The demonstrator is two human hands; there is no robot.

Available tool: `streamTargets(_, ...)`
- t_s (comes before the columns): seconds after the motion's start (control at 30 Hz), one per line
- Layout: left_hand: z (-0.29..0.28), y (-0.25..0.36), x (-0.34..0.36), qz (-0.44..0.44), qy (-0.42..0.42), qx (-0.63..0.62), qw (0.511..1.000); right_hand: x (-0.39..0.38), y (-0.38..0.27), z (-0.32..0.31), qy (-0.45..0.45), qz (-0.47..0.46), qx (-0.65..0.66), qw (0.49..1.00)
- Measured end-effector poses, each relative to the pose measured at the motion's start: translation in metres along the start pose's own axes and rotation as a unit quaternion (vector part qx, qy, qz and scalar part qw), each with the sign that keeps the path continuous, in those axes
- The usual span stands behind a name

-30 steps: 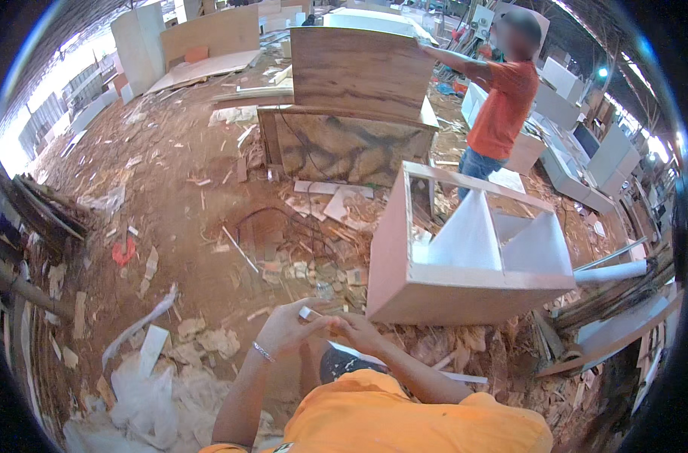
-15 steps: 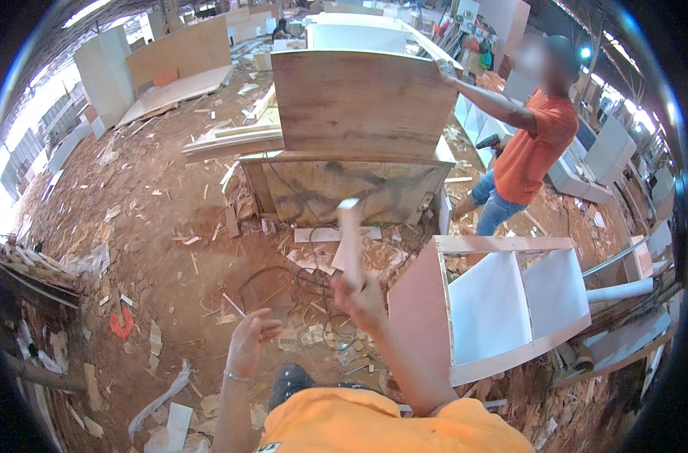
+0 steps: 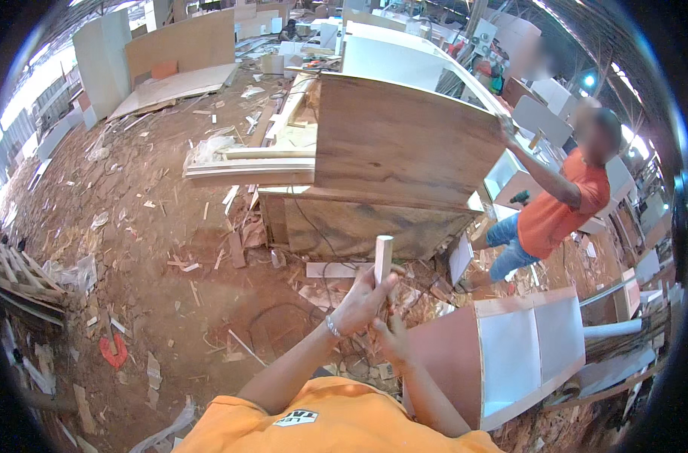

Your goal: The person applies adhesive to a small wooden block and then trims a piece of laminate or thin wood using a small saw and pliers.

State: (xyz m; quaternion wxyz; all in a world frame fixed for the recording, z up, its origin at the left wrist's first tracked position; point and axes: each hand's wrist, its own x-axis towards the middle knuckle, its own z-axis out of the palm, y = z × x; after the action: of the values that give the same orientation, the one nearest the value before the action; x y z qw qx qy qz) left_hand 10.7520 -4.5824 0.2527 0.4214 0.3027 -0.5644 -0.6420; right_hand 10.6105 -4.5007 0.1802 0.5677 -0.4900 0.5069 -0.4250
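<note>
My left hand (image 3: 359, 300), with a bracelet at the wrist, is closed round a short, pale wooden piece (image 3: 383, 257) held upright. My right hand (image 3: 393, 340) is just below it with curled fingers at the lower end; exactly what they grip is partly hidden. Beyond my hands stands a large brown wooden panel (image 3: 404, 143) on a lower stained board box (image 3: 359, 223). To the lower right, a pink-sided cabinet (image 3: 442, 362) with white compartments lies on the ground.
A person in an orange shirt (image 3: 563, 211) holds the panel's right end. Sheets (image 3: 178, 49) lean at the back left, timber (image 3: 15, 268) is piled at left, and offcuts, cables and a red object (image 3: 113, 347) litter the dirt floor (image 3: 163, 264).
The wooden piece went from raised in my right hand to my left hand's grip, my right hand below it. The co-worker and panel appear further right and lower as the view shifts.
</note>
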Motion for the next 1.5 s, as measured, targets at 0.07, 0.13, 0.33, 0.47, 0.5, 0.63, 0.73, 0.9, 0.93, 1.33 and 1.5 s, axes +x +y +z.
streamTargets(0.07, -0.032, 0.015, 0.028, -0.05, -0.045, -0.19, 0.98, 0.019, -0.027, 0.005, -0.041, -0.002, 0.023, 0.999)
streamTargets(0.13, -0.049, 0.03, 0.045, -0.096, -0.079, -0.331, 0.935, 0.037, -0.041, 0.01, -0.09, -0.014, -0.009, 0.996)
streamTargets(0.33, -0.075, 0.008, 0.093, -0.127, -0.292, -0.48, 0.818, 0.057, -0.051, 0.031, -0.063, 0.07, -0.017, 0.995)
streamTargets(0.47, -0.07, 0.008, 0.112, -0.158, -0.316, -0.441, 0.825, 0.053, -0.049, 0.04, 0.055, 0.048, -0.099, 0.992)
streamTargets(0.5, -0.065, 0.008, 0.115, -0.165, -0.312, -0.419, 0.836, 0.05, -0.047, 0.043, 0.092, 0.035, -0.076, 0.992)
streamTargets(0.63, -0.028, 0.006, 0.12, -0.208, -0.341, -0.358, 0.844, 0.028, -0.059, 0.042, 0.19, 0.024, -0.097, 0.977)
streamTargets(0.73, -0.001, 0.003, 0.107, -0.25, -0.349, -0.314, 0.847, 0.006, -0.045, 0.045, 0.267, -0.019, -0.127, 0.955)
streamTargets(0.9, 0.036, -0.01, 0.101, -0.03, -0.313, 0.041, 0.948, -0.033, -0.023, 0.028, 0.365, 0.085, -0.161, 0.913)
streamTargets(0.93, 0.043, -0.019, 0.101, -0.068, -0.318, -0.026, 0.945, -0.044, -0.018, 0.022, 0.396, 0.045, -0.107, 0.911)
streamTargets(1.33, 0.127, -0.005, 0.004, -0.196, -0.481, -0.064, 0.852, -0.15, -0.016, -0.01, 0.374, -0.098, -0.238, 0.891)
streamTargets(1.5, 0.163, -0.003, -0.04, -0.176, -0.48, -0.054, 0.858, -0.19, 0.022, -0.024, 0.403, -0.149, -0.332, 0.84)
